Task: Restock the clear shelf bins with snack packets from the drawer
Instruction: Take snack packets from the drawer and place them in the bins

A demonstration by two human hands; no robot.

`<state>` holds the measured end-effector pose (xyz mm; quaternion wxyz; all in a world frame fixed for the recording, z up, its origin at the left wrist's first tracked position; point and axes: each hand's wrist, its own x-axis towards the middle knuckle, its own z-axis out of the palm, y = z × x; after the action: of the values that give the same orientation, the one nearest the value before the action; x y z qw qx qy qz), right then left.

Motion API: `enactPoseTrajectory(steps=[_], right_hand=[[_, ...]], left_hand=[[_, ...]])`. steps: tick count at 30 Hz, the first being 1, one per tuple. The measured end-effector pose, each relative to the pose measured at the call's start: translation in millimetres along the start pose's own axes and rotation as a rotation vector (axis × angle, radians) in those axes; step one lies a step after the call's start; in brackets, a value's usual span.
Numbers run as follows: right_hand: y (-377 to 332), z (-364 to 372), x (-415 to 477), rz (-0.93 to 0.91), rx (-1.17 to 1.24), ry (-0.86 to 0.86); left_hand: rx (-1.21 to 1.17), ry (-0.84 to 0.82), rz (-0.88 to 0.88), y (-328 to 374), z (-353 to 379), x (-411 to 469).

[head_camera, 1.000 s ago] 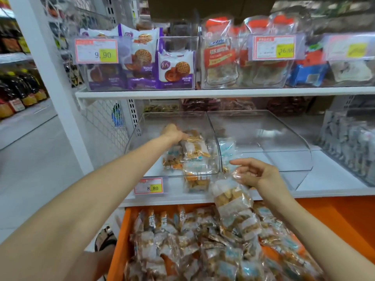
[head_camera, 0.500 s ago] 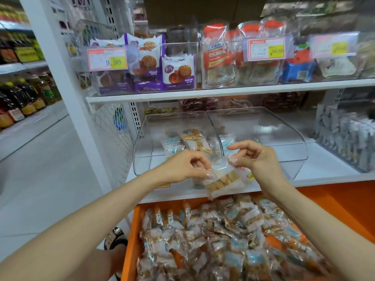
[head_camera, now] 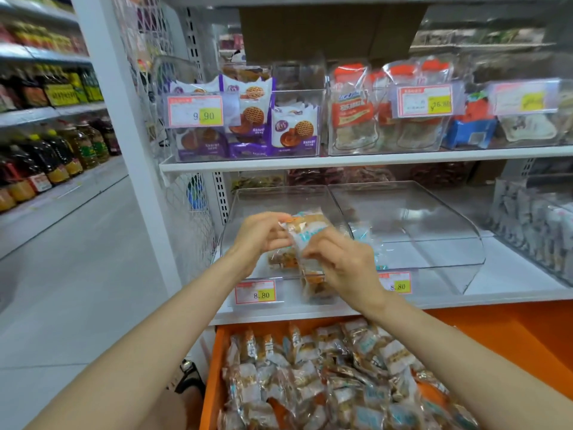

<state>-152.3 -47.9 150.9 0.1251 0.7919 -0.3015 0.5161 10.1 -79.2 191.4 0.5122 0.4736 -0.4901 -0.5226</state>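
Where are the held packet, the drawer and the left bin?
packet (head_camera: 307, 234): head view, on its blue-and-white label.
drawer (head_camera: 511, 327): head view, on the bare orange inside at right.
left bin (head_camera: 235, 214): head view, on its clear left wall.

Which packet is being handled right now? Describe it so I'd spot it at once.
Find the orange drawer at the bottom, then the white shelf above it. In front of the left clear bin, the left hand and right hand grip one see-through packet with pale-blue print. Alone among the packets, it is held up, not lying down.
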Motion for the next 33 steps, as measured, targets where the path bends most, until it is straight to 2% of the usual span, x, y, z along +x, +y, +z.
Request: enactPoseTrajectory(steps=[3,6,9,11,12,13,15,17,19,22,25,28,33], right_hand=[[4.1,14.4,-5.2,-0.103,-0.125,-0.054],[12.2,20.9,-11.2,-0.099,-0.100,-0.131],[19.1,14.2,-3.7,0.213,0.134,-0.113],[31.4,10.0,9.9,0.443,0.174,0.011],[41.9,9.2,17.3,0.545,0.139,0.019],[52.4,8.9,24.5,0.624,0.070,-0.037],[72.1,11.6,35.7,0.674,-0.071,-0.296],[87.9,17.4,43.3,0.580,-0.169,-0.610],[96.6,25.6,51.0,0.469,-0.234,-0.853],[102.4,41.0,60.3,0.453,-0.215,-1.106],[103.1,55.2,60.7,0.368,-0.356,-1.286],[102.5,63.2,56.2,0.258,-0.516,-1.293],[100.7,61.7,56.1,0.170,-0.540,-1.166]], left_hand=[[0.001,0.094,0.019,-3.1,-7.9,10.0],[-0.037,0.163,-0.008,-9.3,-14.3,18.7],[-0.020,0.198,0.061,-12.5,-18.4,24.0],[0.123,0.220,0.147,-15.9,-22.5,30.7],[0.225,0.248,0.185,-18.2,-24.8,35.1],[0.362,0.287,0.216,-20.7,-27.9,41.5],[0.720,0.337,0.227,-23.8,-35.2,53.9],[0.995,0.325,0.174,-28.1,-39.9,66.0],[1.128,0.311,0.107,-37.6,-40.3,78.8],[1.102,0.276,0.021,-50.5,-36.8,94.6],[0.837,0.253,-0.091,-58.7,-33.6,107.3],[0.589,0.239,-0.148,-65.9,-28.6,113.3],[0.579,0.214,-0.140,-85.4,-31.9,121.5]])
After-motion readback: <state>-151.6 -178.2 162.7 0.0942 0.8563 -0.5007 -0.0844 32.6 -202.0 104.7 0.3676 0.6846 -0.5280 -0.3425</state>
